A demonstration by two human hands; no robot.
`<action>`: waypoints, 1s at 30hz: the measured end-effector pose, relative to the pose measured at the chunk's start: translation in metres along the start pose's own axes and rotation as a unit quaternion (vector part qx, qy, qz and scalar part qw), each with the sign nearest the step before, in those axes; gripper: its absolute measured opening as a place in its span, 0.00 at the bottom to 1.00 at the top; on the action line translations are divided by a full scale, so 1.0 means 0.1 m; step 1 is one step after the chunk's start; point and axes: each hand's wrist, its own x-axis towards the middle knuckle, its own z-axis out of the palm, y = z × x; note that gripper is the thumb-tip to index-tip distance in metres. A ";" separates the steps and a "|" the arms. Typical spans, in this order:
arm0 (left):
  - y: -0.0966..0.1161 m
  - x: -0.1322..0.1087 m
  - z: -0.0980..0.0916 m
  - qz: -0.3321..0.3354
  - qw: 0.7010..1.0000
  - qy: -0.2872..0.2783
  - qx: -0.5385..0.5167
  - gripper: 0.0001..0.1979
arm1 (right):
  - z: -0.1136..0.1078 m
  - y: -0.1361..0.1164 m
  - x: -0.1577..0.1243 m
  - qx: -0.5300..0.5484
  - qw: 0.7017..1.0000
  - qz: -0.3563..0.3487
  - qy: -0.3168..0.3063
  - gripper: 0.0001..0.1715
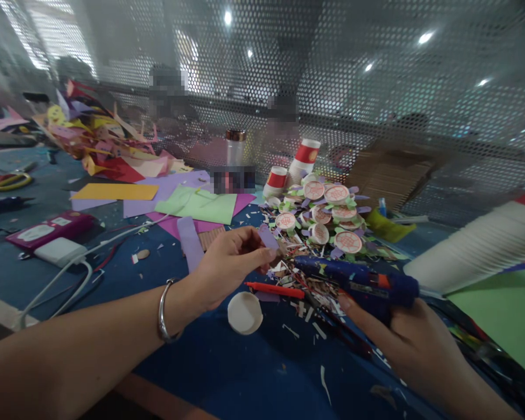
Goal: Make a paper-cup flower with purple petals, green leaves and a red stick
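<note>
Nearest, the right hand [413, 341] curls its fingers tight around a blue glue gun [359, 284], nozzle pointing left. Beyond it, the left hand [227, 265], arm outstretched, pinches a purple paper strip [269, 238] in front of a pile of paper flowers [324, 213].

The small white paper cup [245, 312] lies on the blue worktop [227, 373] near its front edge, with the blue plastic glue gun [359, 283] to its right and the heap of paper-flower cups [324, 219] behind.
</note>
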 end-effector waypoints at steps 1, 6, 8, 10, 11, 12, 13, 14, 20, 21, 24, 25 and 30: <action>0.00 0.00 0.00 0.000 1.000 0.000 0.002 0.10 | 0.00 -0.02 0.00 0.007 1.000 0.007 0.004 0.19; 0.01 -0.02 0.00 0.020 1.000 -0.006 0.019 0.11 | 0.02 -0.05 -0.01 0.013 0.999 0.026 0.013 0.18; 0.01 -0.03 -0.01 0.035 0.999 -0.009 0.031 0.10 | 0.02 -0.03 -0.02 0.010 1.000 0.021 0.014 0.18; 0.03 -0.05 -0.01 0.053 0.998 -0.012 0.043 0.11 | 0.02 0.00 -0.02 0.010 1.000 0.014 0.019 0.19; 0.04 -0.05 -0.01 0.063 0.997 -0.015 0.048 0.11 | 0.02 0.01 -0.02 0.011 1.000 0.011 0.021 0.19; 0.05 -0.06 -0.01 0.072 0.996 -0.017 0.052 0.11 | 0.02 0.02 -0.02 0.010 1.000 0.009 0.022 0.19; 0.06 -0.07 -0.01 0.081 0.995 -0.017 0.053 0.11 | 0.01 0.03 -0.02 0.007 1.000 0.010 0.020 0.19; 0.07 -0.08 0.00 0.090 0.994 -0.016 0.051 0.11 | 0.00 0.04 -0.01 0.002 1.000 0.012 0.015 0.20; 0.05 -0.07 0.01 0.092 0.996 -0.017 0.010 0.09 | -0.15 0.23 0.09 0.018 0.997 0.069 -0.004 0.23; 0.04 -0.05 0.00 0.078 0.997 -0.019 0.005 0.09 | -0.18 0.28 0.11 0.016 0.995 0.096 -0.008 0.26; -0.01 0.00 -0.02 0.034 0.999 -0.016 -0.009 0.10 | -0.26 0.47 0.16 0.015 0.986 0.163 -0.022 0.30; -0.02 0.01 -0.02 0.022 1.000 -0.013 -0.011 0.10 | -0.28 0.53 0.17 0.036 0.980 0.193 -0.040 0.30; 0.01 -0.01 -0.02 -0.003 0.999 -0.026 -0.022 0.10 | -0.37 0.77 0.20 0.076 0.965 0.242 -0.064 0.30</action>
